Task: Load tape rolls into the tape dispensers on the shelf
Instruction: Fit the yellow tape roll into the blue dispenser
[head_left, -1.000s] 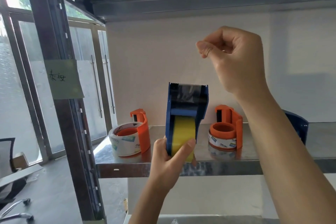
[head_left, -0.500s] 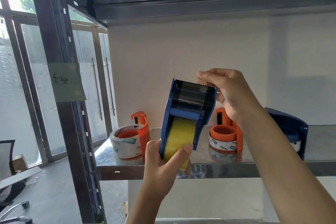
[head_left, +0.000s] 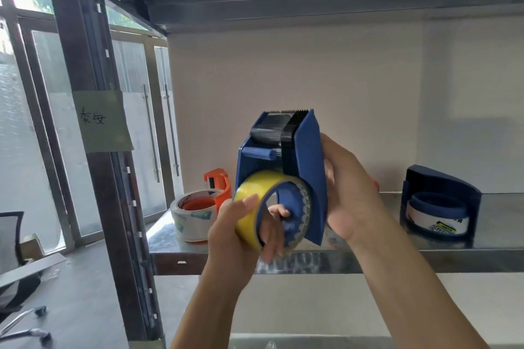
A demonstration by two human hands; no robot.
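Note:
I hold a blue tape dispenser upright in front of the metal shelf, its toothed blade at the top. A yellow tape roll sits on its blue hub. My left hand grips the yellow roll, thumb on its outer face and fingers through the core. My right hand grips the dispenser's right side plate from behind.
On the shelf stand an orange dispenser with a clear roll at the left and a second blue dispenser with a white roll at the right. A dark upright post with a green label rises at the left. An office chair stands at the lower left.
My right hand came down from a raised fist to the blade, then onto the dispenser's side plate. The dispenser has turned so its open side faces me, and my left hand now holds the roll.

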